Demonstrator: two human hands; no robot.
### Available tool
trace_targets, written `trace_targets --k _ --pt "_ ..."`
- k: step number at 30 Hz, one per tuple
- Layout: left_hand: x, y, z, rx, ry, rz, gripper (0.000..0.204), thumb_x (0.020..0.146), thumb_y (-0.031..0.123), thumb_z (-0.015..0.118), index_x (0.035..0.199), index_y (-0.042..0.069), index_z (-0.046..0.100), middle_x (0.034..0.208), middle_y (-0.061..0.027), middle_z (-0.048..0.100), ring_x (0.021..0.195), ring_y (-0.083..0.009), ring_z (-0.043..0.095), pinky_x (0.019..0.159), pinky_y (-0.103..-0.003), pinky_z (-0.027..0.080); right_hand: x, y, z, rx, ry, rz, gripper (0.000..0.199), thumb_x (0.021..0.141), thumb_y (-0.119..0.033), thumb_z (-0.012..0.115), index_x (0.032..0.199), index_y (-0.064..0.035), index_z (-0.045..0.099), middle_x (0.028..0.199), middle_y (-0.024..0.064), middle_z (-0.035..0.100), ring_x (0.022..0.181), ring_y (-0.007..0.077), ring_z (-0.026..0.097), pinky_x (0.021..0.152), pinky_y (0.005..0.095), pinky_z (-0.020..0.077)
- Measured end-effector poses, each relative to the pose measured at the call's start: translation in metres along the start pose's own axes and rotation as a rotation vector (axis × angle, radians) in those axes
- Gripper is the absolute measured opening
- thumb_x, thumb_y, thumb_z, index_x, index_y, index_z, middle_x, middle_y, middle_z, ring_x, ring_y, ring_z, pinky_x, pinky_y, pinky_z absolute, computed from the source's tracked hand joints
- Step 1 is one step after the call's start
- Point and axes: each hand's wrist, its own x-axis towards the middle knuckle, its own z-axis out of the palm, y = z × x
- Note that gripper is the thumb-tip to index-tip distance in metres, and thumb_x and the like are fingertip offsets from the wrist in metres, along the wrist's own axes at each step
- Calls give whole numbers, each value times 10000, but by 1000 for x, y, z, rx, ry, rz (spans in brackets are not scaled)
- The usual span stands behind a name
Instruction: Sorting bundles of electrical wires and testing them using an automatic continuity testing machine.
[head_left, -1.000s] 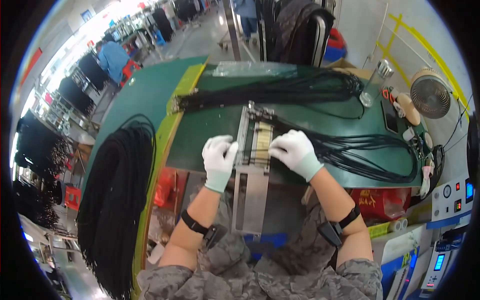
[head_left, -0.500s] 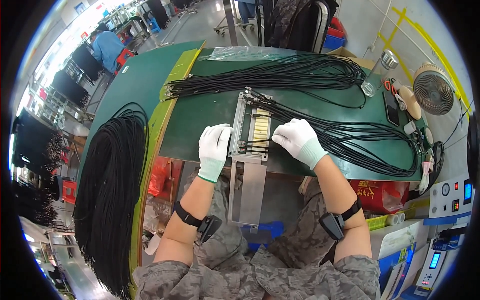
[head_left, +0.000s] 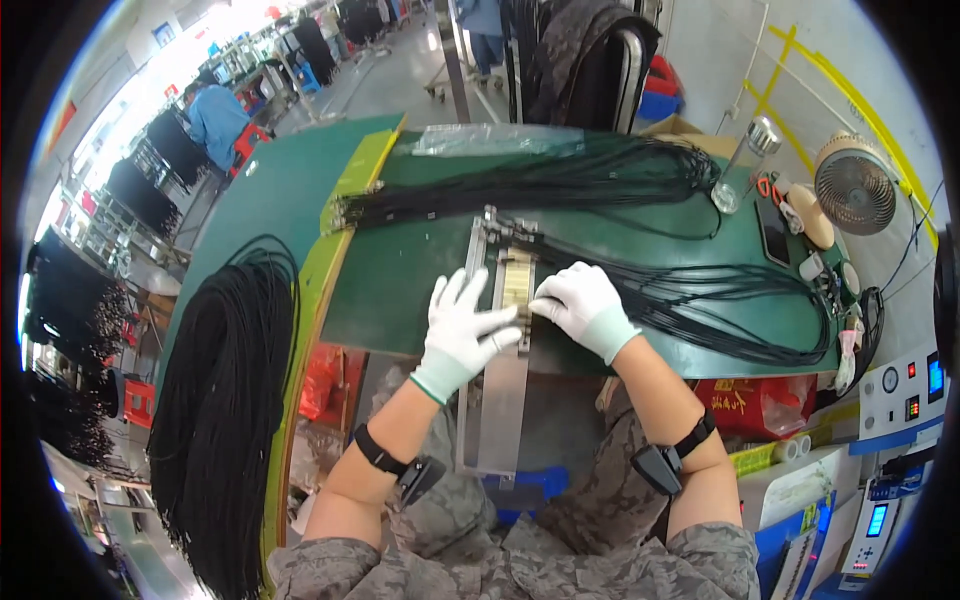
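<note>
My left hand point(head_left: 464, 332), in a white glove, reaches over the lower part of a metal fixture point(head_left: 479, 262) with its fingers spread. Between the fixture's rails runs a pale yellow slotted strip point(head_left: 517, 283). My right hand point(head_left: 588, 306), gloved too, is at the fixture's right edge with thumb and fingers pinched on a thin black cable, whose end the fingertips hide. A bundle of black cables point(head_left: 720, 285) runs from the top of the fixture to the right, beyond my right hand. A flat metal plate point(head_left: 504, 410) extends from the fixture over the table's near edge.
Another black cable bundle point(head_left: 560, 180) lies across the back of the green table point(head_left: 385, 275). More cables point(head_left: 225, 400) hang over the left side beside a yellow-green strip point(head_left: 318, 265). At right stand a glass bottle point(head_left: 745, 165), a phone point(head_left: 772, 232) and a small fan point(head_left: 855, 185).
My left hand has moved right onto the fixture, and its fingers have spread from a closed pose. My right hand has shifted slightly left, still pinched. The whole view has tilted slightly.
</note>
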Motion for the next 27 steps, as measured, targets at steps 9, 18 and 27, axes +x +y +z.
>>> trace_targets --k 9,18,27 --pt "-3 -3 14 -109 110 -5 237 834 332 688 1013 191 752 1295 -196 572 1267 -390 452 1115 -509 246 16 21 11 -387 57 142 171 723 -307 754 787 -167 678 755 19 605 831 263 572 711 385 436" --pt "6 -11 16 -463 407 -182 171 883 170 624 793 25 629 1148 -165 631 1159 -329 525 1010 -405 390 11 -1 5 86 82 0 180 742 -313 738 776 -149 675 780 47 645 807 280 596 712 412 467" --pt "-5 -14 4 -500 434 -152 121 855 102 649 769 23 619 1130 -162 639 1137 -313 540 986 -399 410 1 -7 11 149 -34 39 164 765 -319 707 795 -159 686 727 56 644 766 286 606 724 414 469"
